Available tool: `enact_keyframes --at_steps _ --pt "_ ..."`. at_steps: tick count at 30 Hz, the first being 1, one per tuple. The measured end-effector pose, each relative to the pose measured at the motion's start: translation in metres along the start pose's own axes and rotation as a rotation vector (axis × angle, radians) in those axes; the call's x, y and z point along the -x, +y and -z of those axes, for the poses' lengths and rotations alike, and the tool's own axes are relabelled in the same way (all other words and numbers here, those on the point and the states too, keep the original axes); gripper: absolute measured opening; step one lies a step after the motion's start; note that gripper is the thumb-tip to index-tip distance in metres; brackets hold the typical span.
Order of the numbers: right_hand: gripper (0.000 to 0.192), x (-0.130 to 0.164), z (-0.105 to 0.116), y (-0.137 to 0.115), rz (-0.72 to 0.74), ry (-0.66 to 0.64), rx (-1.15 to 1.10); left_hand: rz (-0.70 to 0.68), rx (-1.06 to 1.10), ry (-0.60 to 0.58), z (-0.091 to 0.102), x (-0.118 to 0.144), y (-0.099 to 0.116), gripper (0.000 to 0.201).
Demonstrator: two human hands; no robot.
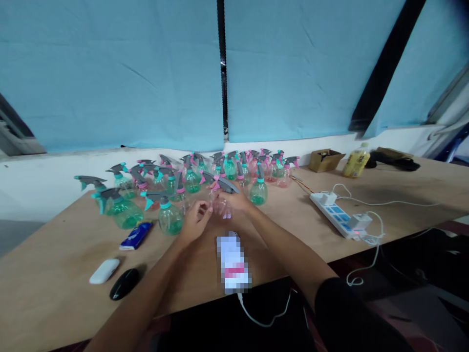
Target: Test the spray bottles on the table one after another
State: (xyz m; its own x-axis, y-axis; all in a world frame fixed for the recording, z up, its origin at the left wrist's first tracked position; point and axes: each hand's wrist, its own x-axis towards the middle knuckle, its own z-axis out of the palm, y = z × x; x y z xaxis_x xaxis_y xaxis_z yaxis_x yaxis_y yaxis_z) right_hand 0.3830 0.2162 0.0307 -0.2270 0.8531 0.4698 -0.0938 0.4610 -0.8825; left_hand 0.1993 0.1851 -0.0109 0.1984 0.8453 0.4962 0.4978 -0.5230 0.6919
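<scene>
Blue tarpaulin wall behind a long plywood table (54, 278). Both hands meet over one clear pink plastic spray bottle with grey trigger head (223, 195): left hand (196, 221) pinching its side, right hand (237, 201) clasped round its neck. Head looks seated, though I can't tell how tight. Crowd of assembled green and pink trigger bottles (190, 178) stands just behind, suggesting work well along.

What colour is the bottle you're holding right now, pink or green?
Pale pink, clear-bodied spray bottle with a grey trigger head, seen in the head view.
</scene>
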Motion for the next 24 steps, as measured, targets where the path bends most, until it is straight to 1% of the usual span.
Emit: enact_keyframes --at_steps 3,5,6,8,10,13,16,19,22,24 --pt "0.029 -0.007 0.006 0.02 -0.031 0.006 -0.022 0.241 0.189 0.028 -0.01 -0.003 -0.03 0.03" --pt "0.028 -0.011 0.006 0.03 -0.066 -0.045 -0.062 0.343 0.277 -0.003 -0.014 -0.004 -0.043 0.032" --pt "0.029 -0.013 0.005 0.035 -0.081 -0.075 -0.082 0.368 0.308 -0.016 -0.014 -0.004 -0.046 0.033" --pt "0.031 -0.015 0.002 0.04 -0.084 -0.101 -0.096 0.386 0.344 -0.045 -0.014 -0.003 -0.049 0.035" --pt "0.034 -0.016 0.0 0.042 -0.05 -0.087 -0.085 0.384 0.361 -0.06 -0.012 -0.001 -0.048 0.035" --pt "0.033 -0.013 0.0 0.04 -0.01 -0.087 -0.101 0.394 0.377 -0.05 -0.01 0.003 -0.044 0.033" --pt "0.024 -0.006 0.002 0.034 -0.074 -0.066 -0.143 0.398 0.362 -0.061 -0.009 0.004 -0.042 0.034" --pt "0.017 0.0 0.005 0.026 -0.151 -0.045 -0.131 0.407 0.348 -0.082 -0.009 0.004 -0.042 0.034" --pt "0.02 0.002 0.006 0.02 -0.197 -0.114 -0.133 0.391 0.328 -0.094 -0.01 0.005 -0.042 0.031" --pt "0.02 0.001 0.006 0.018 -0.197 -0.151 -0.147 0.366 0.319 -0.105 -0.011 0.007 -0.041 0.029"
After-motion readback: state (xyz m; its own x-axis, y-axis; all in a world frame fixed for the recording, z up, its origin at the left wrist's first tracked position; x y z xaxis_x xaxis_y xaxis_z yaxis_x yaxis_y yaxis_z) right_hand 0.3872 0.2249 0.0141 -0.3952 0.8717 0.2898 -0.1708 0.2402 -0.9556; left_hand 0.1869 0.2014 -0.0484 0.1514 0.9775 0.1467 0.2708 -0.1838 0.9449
